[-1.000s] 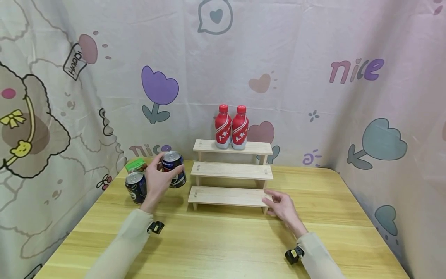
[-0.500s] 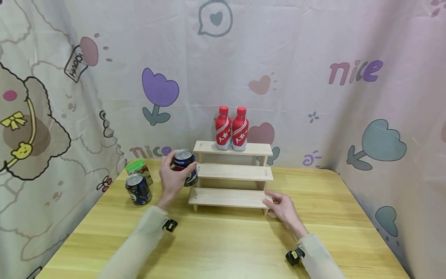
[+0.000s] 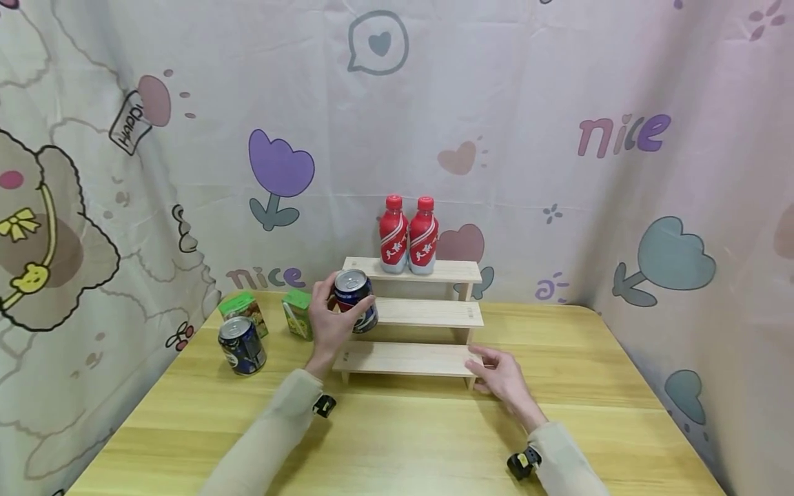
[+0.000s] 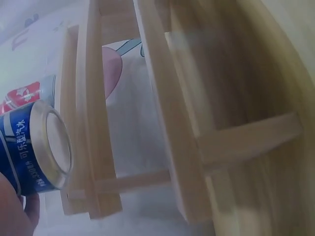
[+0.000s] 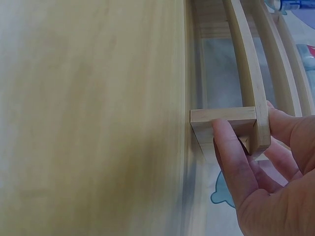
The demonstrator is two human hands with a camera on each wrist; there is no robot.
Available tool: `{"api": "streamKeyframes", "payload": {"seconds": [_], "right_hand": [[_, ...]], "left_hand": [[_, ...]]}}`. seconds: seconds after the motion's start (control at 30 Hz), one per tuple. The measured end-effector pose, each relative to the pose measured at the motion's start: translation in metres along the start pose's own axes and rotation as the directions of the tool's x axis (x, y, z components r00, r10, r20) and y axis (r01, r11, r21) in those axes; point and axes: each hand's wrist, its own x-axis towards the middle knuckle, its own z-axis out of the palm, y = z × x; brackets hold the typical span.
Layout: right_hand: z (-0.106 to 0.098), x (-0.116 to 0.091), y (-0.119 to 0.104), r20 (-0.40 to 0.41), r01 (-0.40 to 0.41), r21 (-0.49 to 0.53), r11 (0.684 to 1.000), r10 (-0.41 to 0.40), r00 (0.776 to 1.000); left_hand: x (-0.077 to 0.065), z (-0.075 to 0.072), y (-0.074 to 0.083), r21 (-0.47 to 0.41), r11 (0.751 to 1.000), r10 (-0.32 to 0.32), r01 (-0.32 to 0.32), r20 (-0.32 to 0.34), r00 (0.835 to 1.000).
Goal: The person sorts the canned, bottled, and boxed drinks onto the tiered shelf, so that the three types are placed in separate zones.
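My left hand (image 3: 330,329) grips a blue soda can (image 3: 353,281) around its side, raised off the table in front of the left end of the middle step. In the left wrist view the can (image 4: 22,147) is tilted across the picture, its metal end toward the wooden steps. At the right, my right hand (image 3: 505,377) holds the end of the lowest step of a three-tier wooden display shelf (image 3: 406,358). The right wrist view has its fingers (image 5: 231,152) against the side leg and around the board's end.
Two red bottles (image 3: 393,238) stand side by side on the top step. Left of the shelf, a second blue can (image 3: 242,348) stands on the table (image 3: 397,441), with a green-topped carton (image 3: 251,313) behind it. Another green carton (image 3: 296,313) is beside my left hand. A printed curtain (image 3: 527,103) hangs behind.
My left hand has carried the can rightward from beside the other can to the shelf's left end, uncovering the second green carton. The right hand has stayed on the lowest step.
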Motion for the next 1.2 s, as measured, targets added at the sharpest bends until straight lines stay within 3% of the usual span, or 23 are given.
{"api": "streamKeyframes", "payload": {"seconds": [0.37,0.67,1.2], "right_hand": [[0.0,0.003,-0.003,0.003,-0.002,0.0,1.0,0.002,1.0],[0.001,0.001,-0.001,0.002,-0.013,0.002,1.0,0.013,1.0],[0.001,0.0,-0.001,0.002,-0.022,0.001,1.0,0.022,1.0]], "left_hand": [[0.005,0.024,0.001,-0.01,0.999,0.042,-0.042,0.025,0.999],[-0.001,0.04,-0.004,-0.026,0.999,0.031,-0.028,0.104,0.994],[-0.004,0.069,-0.002,-0.001,0.999,0.041,-0.041,0.153,0.987]]}}
